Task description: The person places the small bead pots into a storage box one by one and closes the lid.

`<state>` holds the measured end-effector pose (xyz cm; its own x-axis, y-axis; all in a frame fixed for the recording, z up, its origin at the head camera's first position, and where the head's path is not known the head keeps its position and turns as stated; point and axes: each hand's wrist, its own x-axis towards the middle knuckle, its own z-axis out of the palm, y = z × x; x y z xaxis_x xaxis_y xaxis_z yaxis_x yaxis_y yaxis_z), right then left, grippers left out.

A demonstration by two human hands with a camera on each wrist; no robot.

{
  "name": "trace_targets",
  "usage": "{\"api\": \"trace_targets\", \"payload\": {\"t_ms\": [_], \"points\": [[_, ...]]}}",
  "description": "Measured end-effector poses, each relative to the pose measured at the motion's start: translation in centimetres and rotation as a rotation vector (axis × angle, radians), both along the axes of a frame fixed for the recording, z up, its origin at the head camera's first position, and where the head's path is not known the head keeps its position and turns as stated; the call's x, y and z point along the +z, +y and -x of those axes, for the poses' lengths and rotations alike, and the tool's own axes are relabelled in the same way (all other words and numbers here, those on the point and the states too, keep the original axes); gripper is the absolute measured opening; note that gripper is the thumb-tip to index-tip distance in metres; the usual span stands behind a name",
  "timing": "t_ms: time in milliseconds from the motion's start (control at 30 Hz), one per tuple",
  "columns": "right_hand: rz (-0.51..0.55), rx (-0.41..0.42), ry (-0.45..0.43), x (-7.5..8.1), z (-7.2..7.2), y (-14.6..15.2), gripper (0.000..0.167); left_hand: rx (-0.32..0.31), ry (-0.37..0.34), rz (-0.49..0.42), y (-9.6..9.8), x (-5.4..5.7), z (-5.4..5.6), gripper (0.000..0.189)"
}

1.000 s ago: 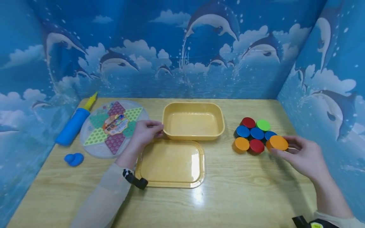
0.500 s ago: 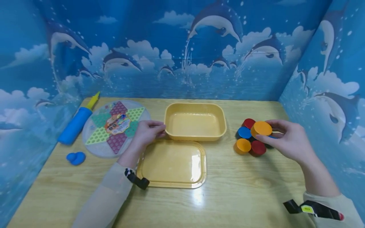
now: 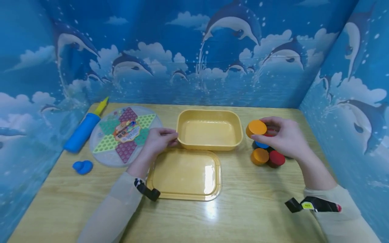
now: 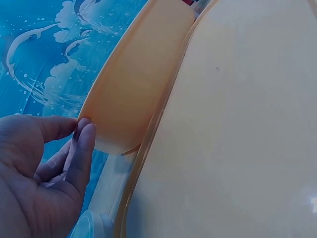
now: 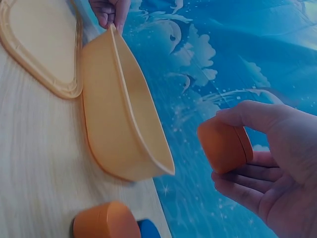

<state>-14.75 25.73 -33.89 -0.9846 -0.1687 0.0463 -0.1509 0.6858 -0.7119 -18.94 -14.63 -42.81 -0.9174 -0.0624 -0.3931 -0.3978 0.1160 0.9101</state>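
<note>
Thumb and fingers of my left hand [image 3: 156,141] pinch the left end of the rim of a yellow plastic box [image 3: 209,147], seen closer in the left wrist view. The box's inside is bare. My right hand [image 3: 284,136] grips a small round orange tub [image 3: 256,128], raised just right of the box. A seam runs round that tub [image 5: 223,144] in the right wrist view. Below the hand stand other tubs: an orange one [image 3: 259,156], a red one [image 3: 276,159] and a blue one [image 3: 260,145], with more partly hidden behind the hand.
A flat yellow lid [image 3: 183,175] lies in front of the box. To the left are a round Chinese checkers board [image 3: 126,135], a blue pump with a yellow tip [image 3: 82,133] and a small blue rounded object [image 3: 82,167]. A dolphin-print curtain [image 3: 152,81] borders the table.
My right hand has lifted the orange tub from the right side of the group and carried it left over the others toward the box. My left hand keeps its hold on the rim.
</note>
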Motion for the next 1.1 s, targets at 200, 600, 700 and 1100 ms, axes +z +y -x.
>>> {"api": "trace_targets", "payload": {"t_ms": [200,600,700,1100], "points": [[0.011,0.025,-0.011,0.0,1.9,-1.7,0.068,0.003,-0.010,0.009,0.0,-0.1,0.1,0.026],[0.109,0.219,-0.059,-0.3,5.6,-4.9,0.062,0.000,0.012,-0.002,0.0,-0.1,0.1,0.026],[0.103,0.258,-0.057,-0.8,6.6,-5.9,0.063,0.000,0.021,-0.011,-0.1,-0.1,0.0,0.026],[0.068,0.383,-0.093,-2.2,10.4,-10.4,0.065,0.002,0.062,-0.048,-0.1,-0.4,0.0,0.026]]}}
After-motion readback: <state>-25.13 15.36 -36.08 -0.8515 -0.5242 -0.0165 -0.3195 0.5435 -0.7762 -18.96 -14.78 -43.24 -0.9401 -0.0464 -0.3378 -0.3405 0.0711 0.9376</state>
